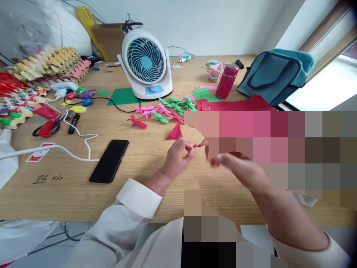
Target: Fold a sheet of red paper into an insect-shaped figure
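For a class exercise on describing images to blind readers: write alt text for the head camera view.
A person's left hand and right hand pinch a small folded piece of red paper over a wooden table. Beyond lie pink and green folded paper figures, a red paper triangle, a black phone and a white desk fan.

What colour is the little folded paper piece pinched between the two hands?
Red. The folded paper piece shows best in the head view, between the left hand and right hand.
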Tool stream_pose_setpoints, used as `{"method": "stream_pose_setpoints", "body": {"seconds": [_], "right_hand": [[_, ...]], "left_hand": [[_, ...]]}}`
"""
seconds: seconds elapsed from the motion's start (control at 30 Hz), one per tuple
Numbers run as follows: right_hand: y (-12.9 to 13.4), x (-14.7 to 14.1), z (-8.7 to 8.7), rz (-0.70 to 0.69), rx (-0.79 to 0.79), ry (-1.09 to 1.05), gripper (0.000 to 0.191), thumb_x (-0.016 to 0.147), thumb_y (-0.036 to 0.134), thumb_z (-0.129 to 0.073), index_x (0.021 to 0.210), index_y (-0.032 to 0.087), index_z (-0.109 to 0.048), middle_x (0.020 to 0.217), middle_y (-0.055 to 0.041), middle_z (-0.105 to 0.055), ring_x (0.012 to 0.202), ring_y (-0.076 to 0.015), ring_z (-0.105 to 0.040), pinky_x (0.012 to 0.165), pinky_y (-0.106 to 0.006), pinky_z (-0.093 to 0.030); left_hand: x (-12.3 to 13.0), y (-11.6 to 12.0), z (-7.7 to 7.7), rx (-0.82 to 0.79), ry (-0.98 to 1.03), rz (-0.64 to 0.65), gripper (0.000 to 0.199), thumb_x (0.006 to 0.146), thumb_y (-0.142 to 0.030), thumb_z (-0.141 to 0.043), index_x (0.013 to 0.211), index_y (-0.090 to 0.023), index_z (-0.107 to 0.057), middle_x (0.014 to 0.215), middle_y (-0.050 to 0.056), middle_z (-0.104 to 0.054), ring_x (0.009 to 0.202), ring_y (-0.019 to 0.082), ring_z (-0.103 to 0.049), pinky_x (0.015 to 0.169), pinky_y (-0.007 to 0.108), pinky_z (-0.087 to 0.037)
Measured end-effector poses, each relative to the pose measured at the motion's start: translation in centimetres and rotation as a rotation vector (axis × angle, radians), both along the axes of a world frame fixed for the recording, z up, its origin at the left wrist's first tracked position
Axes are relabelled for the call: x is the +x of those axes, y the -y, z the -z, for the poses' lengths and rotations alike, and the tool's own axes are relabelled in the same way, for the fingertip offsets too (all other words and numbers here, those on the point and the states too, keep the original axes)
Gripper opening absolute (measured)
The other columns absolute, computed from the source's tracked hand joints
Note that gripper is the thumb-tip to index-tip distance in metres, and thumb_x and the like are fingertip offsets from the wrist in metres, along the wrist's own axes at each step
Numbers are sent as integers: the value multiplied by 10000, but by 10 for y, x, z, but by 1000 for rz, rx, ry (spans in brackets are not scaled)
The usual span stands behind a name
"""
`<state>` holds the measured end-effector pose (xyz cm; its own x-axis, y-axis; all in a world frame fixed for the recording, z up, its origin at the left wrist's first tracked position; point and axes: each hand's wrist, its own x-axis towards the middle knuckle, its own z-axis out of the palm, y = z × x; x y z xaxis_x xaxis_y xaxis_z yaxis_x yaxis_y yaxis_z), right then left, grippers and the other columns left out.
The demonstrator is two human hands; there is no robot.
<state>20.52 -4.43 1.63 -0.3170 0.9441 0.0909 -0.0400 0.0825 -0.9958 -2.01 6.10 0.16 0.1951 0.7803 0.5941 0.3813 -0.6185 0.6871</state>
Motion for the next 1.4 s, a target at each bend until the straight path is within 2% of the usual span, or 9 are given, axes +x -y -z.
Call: {"method": "stream_pose_setpoints", "body": {"seconds": [0.07, 0.13, 0.3, 0.5, 0.7, 0.83, 0.93, 1.1, 1.4], "right_hand": [[-83, -16, -26, 260, -47, 17, 226, 840, 394, -705, 969, 215, -656, 773, -2, -607, 638, -102, -532, 572, -227, -448], [-115, -26, -29, 341, -144, 23, 318, 777, 485, -741, 789, 191, -620, 650, 30, -541, 534, -70, -444, 497, -206, -382], [-96, -43, 1, 169, -426, -106, 497, 678, 642, -746, 783, 167, -650, 776, -32, -632, 592, -85, -517, 522, -218, -402], [-98, -52, 6, 220, -346, -149, 421, 656, 571, -796, 716, 188, -634, 612, 11, -583, 548, -96, -477, 556, -250, -395], [-99, -46, 4, 144, -112, -15, 396, 757, 579, -707, 747, 192, -623, 643, 2, -586, 573, -123, -484, 577, -277, -391], [-97, -47, 13, 46, -76, 61, 374, 814, 547, -654, 764, 183, -584, 665, 12, -532, 588, -115, -440, 556, -265, -339], [-94, -47, 18, -22, -42, 198, 303, 879, 462, -594, 785, 174, -583, 676, 24, -499, 585, -103, -388, 546, -256, -306], [-90, -48, 18, -28, 29, 374, 242, 900, 378, -569, 790, 168, -613, 630, 38, -478, 572, -98, -372, 521, -244, -279], [-87, -51, 3, 86, 128, 369, 312, 900, 439, -566, 748, 172, -626, 647, -3, -582, 591, -121, -446, 548, -253, -330]], "left_hand": [[-1, 0, -1, 127, -35, -7, 117, 859, -128, -597, 784, -202, -547, 856, 21, -629, 872, 153, -613, 825, 302, -506], [-1, 0, -2, 253, -89, -24, 119, 874, -110, -590, 815, -200, -539, 870, 24, -627, 874, 146, -610, 817, 288, -510], [-2, 1, -1, 365, -239, -53, 109, 892, -103, -572, 864, -204, -543, 912, 30, -625, 865, 139, -617, 782, 262, -517], [2, 8, -3, 399, -344, 49, 61, 888, -221, -631, 905, -212, -573, 970, 48, -617, 852, 165, -596, 783, 310, -512], [4, 4, 1, -3, 52, -37, 259, 858, -291, -655, 1070, -189, -546, 937, 48, -573, 807, 153, -564, 778, 308, -504], [4, -4, 3, -380, 227, 115, 242, 876, -345, -620, 1044, -172, -603, 967, 66, -644, 881, 165, -616, 783, 281, -495], [5, -6, 2, -522, 285, 196, 206, 833, -351, -653, 901, -158, -633, 878, 50, -667, 828, 164, -625, 757, 271, -486], [5, -8, 2, -553, 269, 200, 177, 792, -307, -666, 735, -158, -589, 686, -10, -589, 652, 114, -534, 642, 238, -432], [4, -5, -2, -511, 223, 232, 149, 816, -270, -605, 719, -171, -551, 673, -24, -554, 646, 109, -506, 613, 229, -401]]}}
